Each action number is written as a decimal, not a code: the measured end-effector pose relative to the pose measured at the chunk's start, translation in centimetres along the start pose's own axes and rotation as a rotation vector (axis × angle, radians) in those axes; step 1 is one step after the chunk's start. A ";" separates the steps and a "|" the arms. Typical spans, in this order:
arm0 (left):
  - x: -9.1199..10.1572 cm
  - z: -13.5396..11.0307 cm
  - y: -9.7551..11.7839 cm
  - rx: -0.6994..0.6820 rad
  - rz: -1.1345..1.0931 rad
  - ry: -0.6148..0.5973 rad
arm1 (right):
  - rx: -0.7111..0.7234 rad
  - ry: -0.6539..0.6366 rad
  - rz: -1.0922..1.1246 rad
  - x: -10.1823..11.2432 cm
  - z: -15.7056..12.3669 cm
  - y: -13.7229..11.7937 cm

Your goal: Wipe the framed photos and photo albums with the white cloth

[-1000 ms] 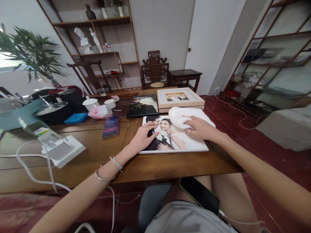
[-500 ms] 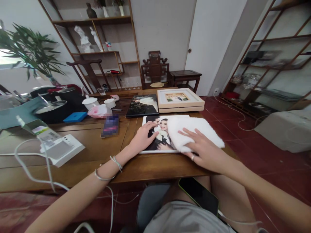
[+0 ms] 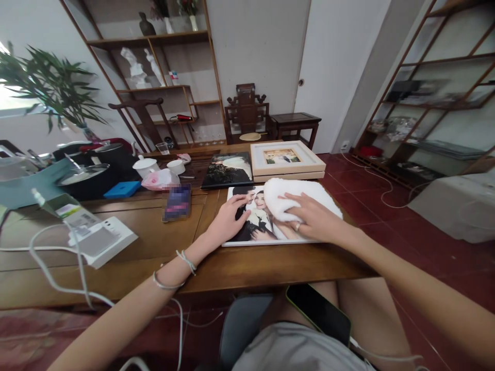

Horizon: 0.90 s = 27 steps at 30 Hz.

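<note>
A large photo print (image 3: 258, 221) of a couple lies flat near the front edge of the wooden table (image 3: 170, 247). My left hand (image 3: 226, 222) rests on its left part with fingers stretched flat, holding it down. My right hand (image 3: 311, 219) presses a white towel (image 3: 297, 196) onto the right half of the print, fingers spread over the cloth. A ring shows on that hand.
Behind the print lie a dark photo book (image 3: 228, 169) and a cream framed picture (image 3: 285, 158). A phone (image 3: 178, 202), white power box (image 3: 96, 234) with cables, cups (image 3: 145, 166), pots (image 3: 83, 178) and a blue box (image 3: 121, 189) fill the left. Another phone (image 3: 319, 313) rests on my lap.
My right hand has slid the towel across the print: from the far edge toward me, then back up and left. My left hand has stayed in place.
</note>
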<state>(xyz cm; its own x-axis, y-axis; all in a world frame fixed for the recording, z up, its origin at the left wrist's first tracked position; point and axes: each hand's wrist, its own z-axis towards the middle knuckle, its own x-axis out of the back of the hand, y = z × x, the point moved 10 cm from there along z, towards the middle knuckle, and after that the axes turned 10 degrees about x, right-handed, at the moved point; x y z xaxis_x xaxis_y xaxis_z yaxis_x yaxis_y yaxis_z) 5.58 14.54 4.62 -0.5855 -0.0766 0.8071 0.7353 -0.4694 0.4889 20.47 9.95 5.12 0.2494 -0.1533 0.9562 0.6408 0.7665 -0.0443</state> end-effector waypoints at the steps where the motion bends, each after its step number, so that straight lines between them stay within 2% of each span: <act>1: -0.1 0.0 -0.2 0.013 0.008 -0.008 | 0.000 0.007 -0.009 0.0 0.4 0.8; 5: -0.6 0.0 -0.9 0.052 0.049 -0.037 | -0.009 0.052 -0.042 0.1 1.3 2.9; 8: -0.7 0.0 -0.9 0.051 0.057 -0.035 | -0.042 0.080 -0.063 0.0 1.2 3.1; 12: -0.8 0.0 -1.0 0.074 0.059 -0.046 | -0.019 0.082 -0.060 -0.1 0.3 0.9; 19: -1.0 0.0 -0.9 0.054 0.078 -0.048 | 0.091 0.042 -0.004 0.4 -2.1 -6.6; 21: -0.9 0.0 -0.8 0.034 0.076 -0.031 | 0.122 0.010 0.011 0.1 -2.5 -7.9; 24: -0.8 -0.1 -0.8 0.028 0.070 -0.018 | 0.152 -0.006 0.028 -0.1 -2.4 -8.0; 27: -0.9 -0.1 -0.9 0.036 0.071 -0.021 | 0.173 0.009 0.021 -0.1 -1.6 -6.3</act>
<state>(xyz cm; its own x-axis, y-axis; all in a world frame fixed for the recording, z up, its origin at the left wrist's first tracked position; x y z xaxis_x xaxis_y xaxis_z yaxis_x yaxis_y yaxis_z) 5.42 14.97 3.48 -0.5243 -0.0902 0.8468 0.7870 -0.4310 0.4413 17.55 4.15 4.87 0.2683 -0.1405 0.9530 0.5008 0.8655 -0.0134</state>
